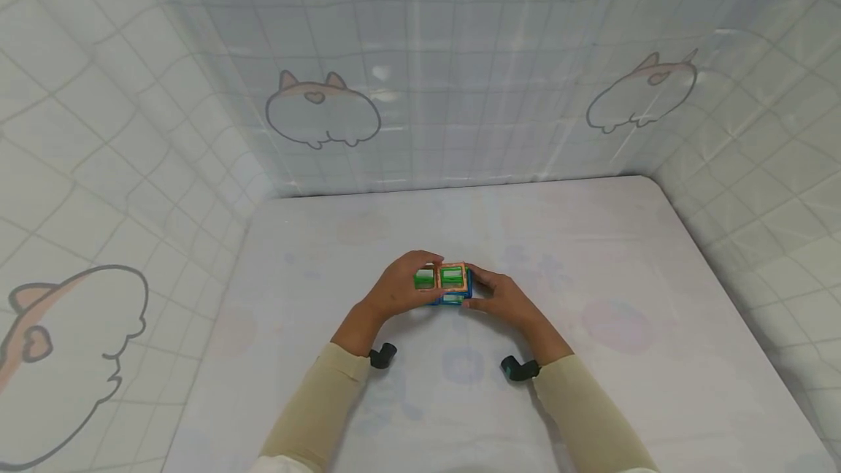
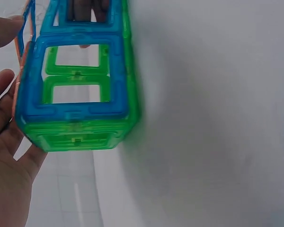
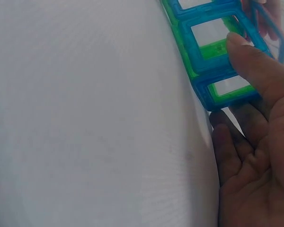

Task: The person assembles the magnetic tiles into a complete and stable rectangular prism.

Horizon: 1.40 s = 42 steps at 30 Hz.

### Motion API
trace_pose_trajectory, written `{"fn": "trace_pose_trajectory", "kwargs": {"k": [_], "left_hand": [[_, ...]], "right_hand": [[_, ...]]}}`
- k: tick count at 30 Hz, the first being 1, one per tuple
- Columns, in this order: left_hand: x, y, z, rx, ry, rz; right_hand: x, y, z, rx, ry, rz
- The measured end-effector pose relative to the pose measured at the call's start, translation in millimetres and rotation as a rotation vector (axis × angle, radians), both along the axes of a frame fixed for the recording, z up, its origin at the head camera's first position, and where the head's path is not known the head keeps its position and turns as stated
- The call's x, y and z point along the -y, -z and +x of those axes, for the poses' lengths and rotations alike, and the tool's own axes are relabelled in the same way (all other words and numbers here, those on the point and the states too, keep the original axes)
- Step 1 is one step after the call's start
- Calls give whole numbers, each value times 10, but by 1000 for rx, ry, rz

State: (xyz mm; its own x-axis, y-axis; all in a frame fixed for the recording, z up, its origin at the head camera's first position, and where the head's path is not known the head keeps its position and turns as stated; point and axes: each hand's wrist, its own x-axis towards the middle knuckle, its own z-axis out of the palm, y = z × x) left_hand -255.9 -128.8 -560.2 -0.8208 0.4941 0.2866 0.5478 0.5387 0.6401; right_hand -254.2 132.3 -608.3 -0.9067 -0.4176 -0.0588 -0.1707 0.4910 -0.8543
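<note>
A box of see-through magnetic tiles [image 1: 452, 298] lies between the two hands in the head view. Blue frames form its near side and green ones its base. Orange-framed tiles [image 1: 453, 266] show on top; in the left wrist view, one orange-and-blue tile [image 2: 30, 23] leans out from the box. My left hand [image 1: 401, 289] grips the box's left part, its thumb at the leaning tile and its fingers by the box's end. At the right end, my right hand [image 1: 504, 299] holds the box, with the thumb [image 3: 255, 64] on a blue frame. Some fingertips are hidden behind tiles.
A pale, faintly patterned cloth [image 1: 460, 407] covers the table. White grid-patterned curtains [image 1: 460, 93] with cartoon animal prints rise at the back and both sides. Black wrist mounts [image 1: 519, 368] stick out inward from both wrists.
</note>
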Motion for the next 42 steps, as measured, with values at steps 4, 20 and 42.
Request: {"fn": "trace_pose_trajectory", "kwargs": {"k": [4,20,42], "left_hand": [[-5,28,3,-9,-2,-39],[-7,39,-23,8,-1,-64],[-6,136,-28,15,17,-5]], "right_hand": [[0,16,-13,-4,-5,-13],[3,18,-18,-19,-11,-9],[3,43,-19,-38,-6,8]]}}
